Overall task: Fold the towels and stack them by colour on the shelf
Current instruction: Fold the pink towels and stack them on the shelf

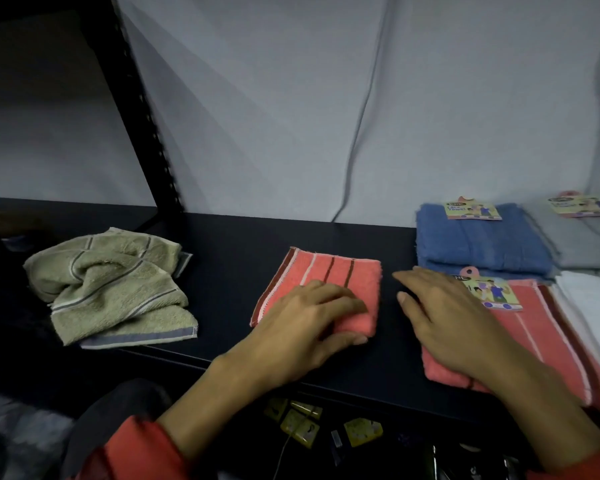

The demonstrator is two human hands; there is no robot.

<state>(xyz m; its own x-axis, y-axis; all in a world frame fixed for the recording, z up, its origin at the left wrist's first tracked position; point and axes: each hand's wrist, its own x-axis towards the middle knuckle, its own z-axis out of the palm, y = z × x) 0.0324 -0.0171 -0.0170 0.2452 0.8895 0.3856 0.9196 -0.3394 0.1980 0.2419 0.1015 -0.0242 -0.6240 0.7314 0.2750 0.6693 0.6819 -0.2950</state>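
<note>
A folded coral towel (340, 275) with dark and white stripes lies in the middle of the black shelf (229, 251). My left hand (302, 327) lies on its near half, fingers on top and thumb along its front edge. My right hand (447, 323) hovers flat with fingers straight, over the left edge of a second folded coral towel (541, 341) that carries a paper label. A crumpled olive towel (115, 289) with grey stripes lies unfolded at the left.
Folded blue towels (478, 244) with a label are stacked at the back right, a grey folded towel (582, 240) beside them, and a white towel (593, 306) at the right edge. A black shelf post (142, 119) rises at the left. Small yellow packets (302, 424) lie below the shelf.
</note>
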